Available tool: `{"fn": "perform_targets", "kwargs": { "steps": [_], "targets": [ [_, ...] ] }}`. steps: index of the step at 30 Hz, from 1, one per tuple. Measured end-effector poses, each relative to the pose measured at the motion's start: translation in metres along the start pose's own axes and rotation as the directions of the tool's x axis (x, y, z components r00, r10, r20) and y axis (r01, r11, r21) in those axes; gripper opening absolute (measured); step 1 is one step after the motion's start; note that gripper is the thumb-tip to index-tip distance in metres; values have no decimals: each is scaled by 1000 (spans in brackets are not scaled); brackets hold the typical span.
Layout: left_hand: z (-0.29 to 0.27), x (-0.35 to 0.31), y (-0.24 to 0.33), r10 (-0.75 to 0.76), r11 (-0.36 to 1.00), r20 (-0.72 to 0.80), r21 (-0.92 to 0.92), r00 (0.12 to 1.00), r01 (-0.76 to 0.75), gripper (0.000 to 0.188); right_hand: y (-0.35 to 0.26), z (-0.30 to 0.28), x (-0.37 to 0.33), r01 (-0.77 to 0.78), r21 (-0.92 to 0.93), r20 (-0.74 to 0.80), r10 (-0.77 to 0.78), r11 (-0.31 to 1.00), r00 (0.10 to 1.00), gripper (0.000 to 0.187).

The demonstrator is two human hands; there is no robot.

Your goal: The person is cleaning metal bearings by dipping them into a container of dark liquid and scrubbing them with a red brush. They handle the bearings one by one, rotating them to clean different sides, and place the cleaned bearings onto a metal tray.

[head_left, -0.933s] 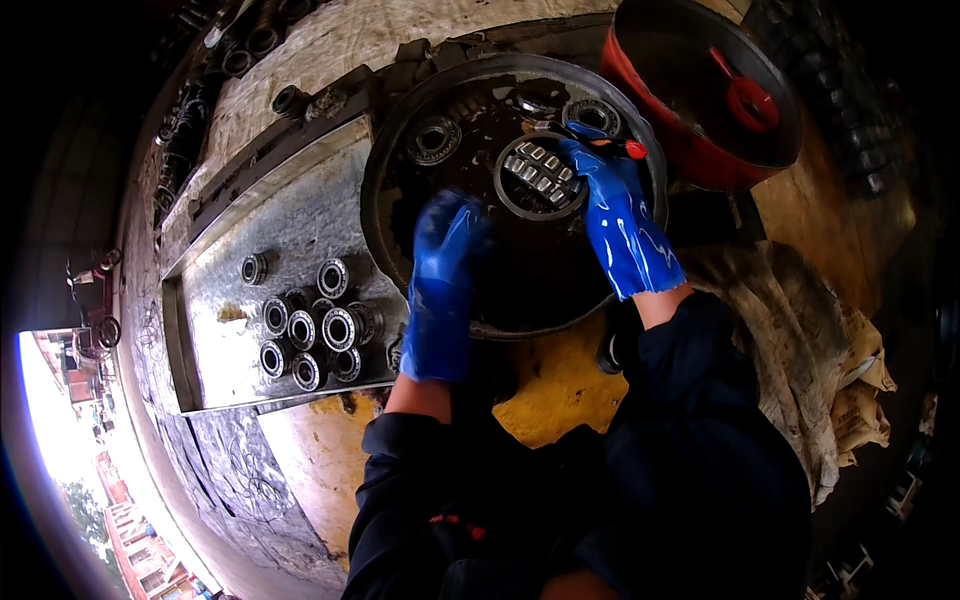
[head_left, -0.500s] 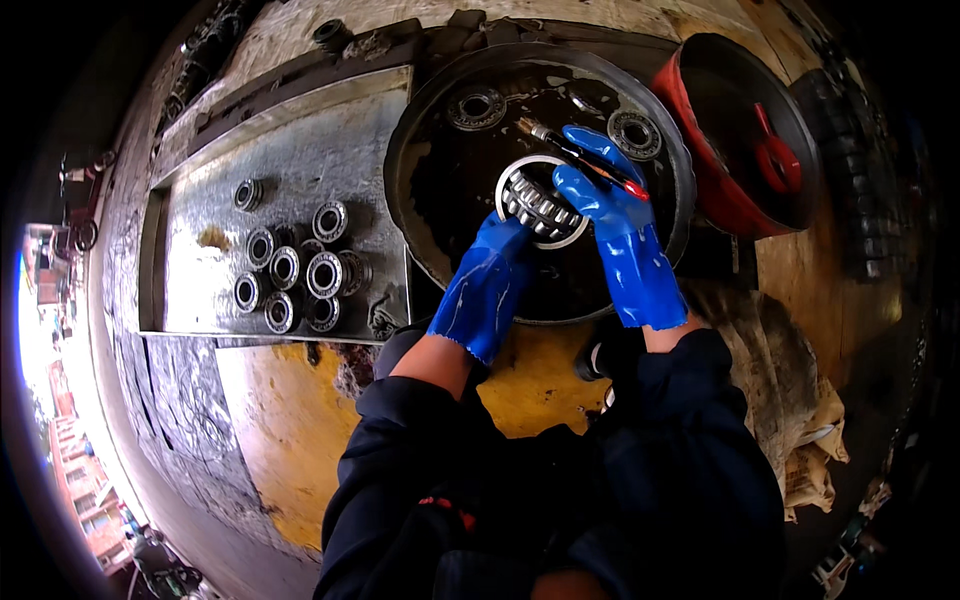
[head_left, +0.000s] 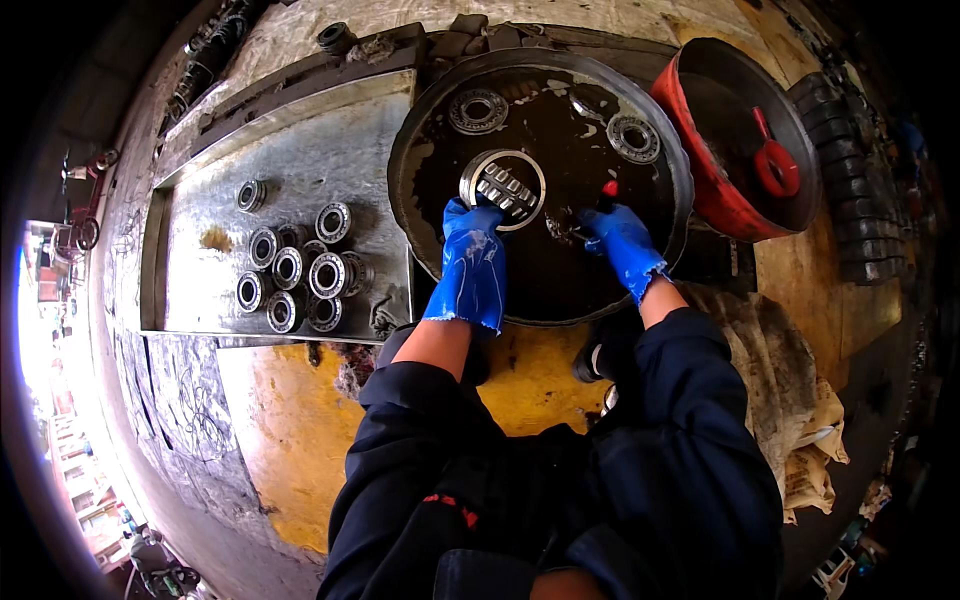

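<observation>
Both gloved hands work in the black basin: left hand grips the roller bearing, right hand clenches a red-tipped tool.

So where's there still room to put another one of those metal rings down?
The flat metal tray is bare along its upper half, above the cluster of bearings. The round black pan is crowded: left hand on the large bearing, right hand beside it, two smaller bearings near the rim.

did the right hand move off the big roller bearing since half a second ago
Yes. The right hand has slid right, off the roller bearing toward the round pan rim's right side.
</observation>
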State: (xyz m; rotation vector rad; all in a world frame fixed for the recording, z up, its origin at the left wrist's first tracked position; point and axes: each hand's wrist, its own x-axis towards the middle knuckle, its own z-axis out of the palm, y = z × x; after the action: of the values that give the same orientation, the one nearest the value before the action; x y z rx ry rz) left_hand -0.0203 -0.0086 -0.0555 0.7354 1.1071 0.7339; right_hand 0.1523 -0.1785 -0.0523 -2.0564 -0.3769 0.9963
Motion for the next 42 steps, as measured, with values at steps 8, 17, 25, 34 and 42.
{"fn": "perform_targets", "kwargs": {
  "steps": [8,17,25,34,42],
  "targets": [
    [-27,24,-19,23,1000,8,9,1000,-23,36,-90,13,-45,363,681,-96,-414,635,905,38],
    [-21,5,-2,-216,932,82,314,973,181,28,-80,3,-30,471,344,-104,-466,812,879,28],
    [-33,19,-16,-121,942,156,330,980,64,31,-83,20,-39,612,59,-158,-598,789,786,25],
    [-36,42,-53,292,914,471,119,832,-388,36,-43,-13,1,-66,-574,-55,42,816,998,53],
    [-1,-5,-17,72,972,349,186,934,-145,32,-51,-23,6,386,57,-151,-374,921,915,33]
  ]
}}
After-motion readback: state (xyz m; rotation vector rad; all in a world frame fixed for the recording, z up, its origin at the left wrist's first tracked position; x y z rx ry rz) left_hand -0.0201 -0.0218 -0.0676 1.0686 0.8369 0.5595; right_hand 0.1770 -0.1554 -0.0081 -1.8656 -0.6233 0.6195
